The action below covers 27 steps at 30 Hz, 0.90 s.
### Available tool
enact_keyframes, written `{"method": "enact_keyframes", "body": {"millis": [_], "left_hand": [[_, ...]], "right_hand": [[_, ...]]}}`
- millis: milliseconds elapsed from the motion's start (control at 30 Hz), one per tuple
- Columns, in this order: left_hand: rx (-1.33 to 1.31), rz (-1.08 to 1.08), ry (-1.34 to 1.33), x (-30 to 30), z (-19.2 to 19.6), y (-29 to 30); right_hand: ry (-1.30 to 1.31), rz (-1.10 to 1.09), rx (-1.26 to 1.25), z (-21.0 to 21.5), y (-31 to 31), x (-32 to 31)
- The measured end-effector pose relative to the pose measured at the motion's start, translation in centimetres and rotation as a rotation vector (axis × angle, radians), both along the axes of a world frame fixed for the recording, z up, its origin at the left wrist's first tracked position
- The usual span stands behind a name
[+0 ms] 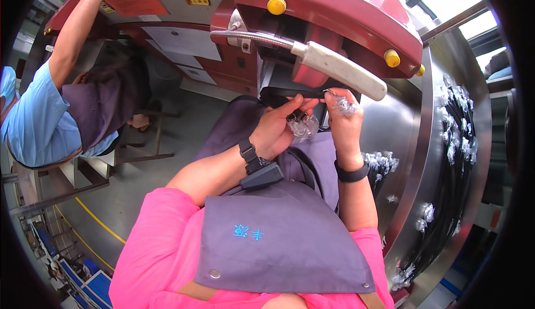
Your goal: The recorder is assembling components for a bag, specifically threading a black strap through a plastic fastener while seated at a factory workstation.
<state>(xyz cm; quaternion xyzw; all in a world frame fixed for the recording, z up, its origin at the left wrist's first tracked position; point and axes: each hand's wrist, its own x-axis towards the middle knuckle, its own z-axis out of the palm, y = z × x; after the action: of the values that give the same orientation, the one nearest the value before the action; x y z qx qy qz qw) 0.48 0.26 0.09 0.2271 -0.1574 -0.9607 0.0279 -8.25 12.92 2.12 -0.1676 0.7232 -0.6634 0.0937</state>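
Observation:
In front of my apron, just below the lamp, my left hand [277,125] is closed around a black strap [281,92]. Clear plastic film [302,128] hangs beneath its fingers, with small dark shiny parts beside it. My right hand [344,120] pinches the same strap at its other end, where more crinkled clear film shows between the fingers. The fingers hide most of that end, so I cannot make out its fitting. Both hands are close together, a little apart at the fingertips.
A red machine [329,8] with yellow knobs overhangs my hands, and a pale lamp [343,70] on a flexible neck juts out. At right, a metal tray [401,114] and ledge hold bundled black straps [454,141] with film-wrapped ends. Another person [42,125] sits at left.

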Motion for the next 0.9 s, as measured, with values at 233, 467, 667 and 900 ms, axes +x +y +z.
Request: {"method": "enact_keyframes", "body": {"millis": [233,467,667,900], "left_hand": [[0.018,0.05,0.005,-0.4,-0.6,0.1],[0.019,0.055,-0.004,-0.5,-0.6,0.0],[-0.013,0.049,0.006,-1.0,-0.6,0.4],[0.0,0.053,-0.047,-1.1,0.3,1.2]], "right_hand": [[-0.052,0.033,0.017,-0.2,-0.2,-0.7],[-0.077,0.047,0.01,-1.0,-0.2,-1.3],[-0.184,-0.015,-0.024,-0.5,-0.1,-1.0],[0.062,-0.022,0.063,-0.2,1.6,-0.9]]}}
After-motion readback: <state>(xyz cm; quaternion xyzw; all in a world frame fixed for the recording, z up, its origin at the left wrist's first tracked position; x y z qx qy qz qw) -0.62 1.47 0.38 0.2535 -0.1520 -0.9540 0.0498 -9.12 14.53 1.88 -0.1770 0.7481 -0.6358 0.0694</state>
